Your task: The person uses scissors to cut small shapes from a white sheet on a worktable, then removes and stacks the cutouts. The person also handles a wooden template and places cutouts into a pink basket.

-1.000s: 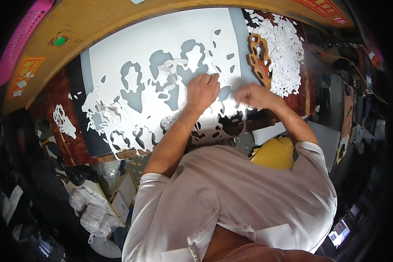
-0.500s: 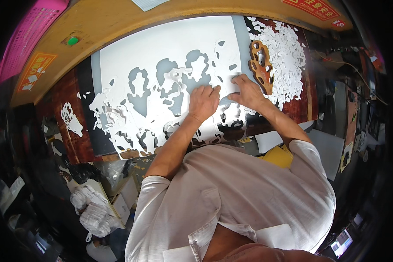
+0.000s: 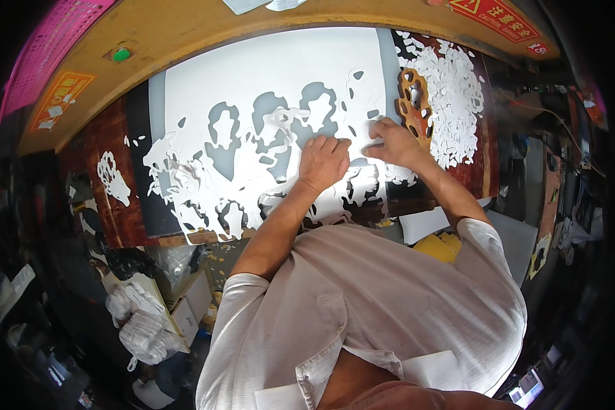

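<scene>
We're pressing left hand (image 3: 323, 161) flat on the die-cut white sheet (image 3: 266, 102); right hand (image 3: 389, 140) is pinching a cutout piece near the tabletop's right edge.

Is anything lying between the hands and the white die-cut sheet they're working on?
Nothing visible does. The left hand lies flat on the white die-cut sheet, and the right hand touches it near its right edge, beside the brown carved cutout. Only loose white paper scraps lie further right.
</scene>
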The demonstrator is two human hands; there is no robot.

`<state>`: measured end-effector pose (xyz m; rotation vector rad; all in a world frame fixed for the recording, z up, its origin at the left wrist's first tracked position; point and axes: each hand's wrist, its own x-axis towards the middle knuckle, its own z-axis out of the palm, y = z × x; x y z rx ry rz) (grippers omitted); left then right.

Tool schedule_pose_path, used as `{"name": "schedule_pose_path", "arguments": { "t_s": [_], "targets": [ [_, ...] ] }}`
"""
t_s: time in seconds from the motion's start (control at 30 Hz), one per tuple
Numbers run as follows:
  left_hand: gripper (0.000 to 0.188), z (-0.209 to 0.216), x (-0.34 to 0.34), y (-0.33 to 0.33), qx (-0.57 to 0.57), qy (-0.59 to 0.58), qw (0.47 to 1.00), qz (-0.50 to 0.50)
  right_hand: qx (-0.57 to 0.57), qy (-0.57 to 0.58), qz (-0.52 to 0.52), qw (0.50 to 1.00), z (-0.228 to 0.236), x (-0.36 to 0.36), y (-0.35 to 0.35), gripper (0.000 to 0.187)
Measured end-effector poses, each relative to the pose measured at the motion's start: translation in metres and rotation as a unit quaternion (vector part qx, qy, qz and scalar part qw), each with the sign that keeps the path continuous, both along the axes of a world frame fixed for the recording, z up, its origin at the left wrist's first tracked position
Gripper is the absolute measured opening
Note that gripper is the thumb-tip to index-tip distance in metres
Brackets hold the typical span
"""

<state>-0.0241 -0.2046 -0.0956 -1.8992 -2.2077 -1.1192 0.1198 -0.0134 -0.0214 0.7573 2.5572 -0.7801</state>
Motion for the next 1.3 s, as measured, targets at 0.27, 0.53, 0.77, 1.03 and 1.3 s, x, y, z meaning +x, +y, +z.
{"name": "schedule_pose_path", "arguments": {
  "t_s": [0.27,0.53,0.77,1.03,1.3],
  "targets": [
    [0.049,0.011,0.012,0.004,-0.064,-0.021,0.997,0.031,-0.142,0.164,-0.096,0.971,-0.016,0.017,0.007,0.025],
    [0.063,0.027,0.018,0.024,-0.044,-0.045,0.998,0.02,-0.372,0.194,-0.479,0.771,-0.013,0.028,0.007,0.039],
    [0.08,0.032,0.024,0.032,-0.07,-0.066,0.995,0.036,-0.531,0.215,-0.468,0.673,-0.025,0.015,-0.001,0.028],
    [0.031,0.061,-0.074,0.068,-0.094,-0.271,0.945,0.159,0.136,-0.028,-0.196,0.971,0.006,0.009,-0.009,0.036],
    [0.033,0.074,-0.033,0.053,-0.015,-0.379,0.925,-0.016,0.069,0.245,0.05,0.966,0.031,-0.036,0.024,0.041]
  ]
}}
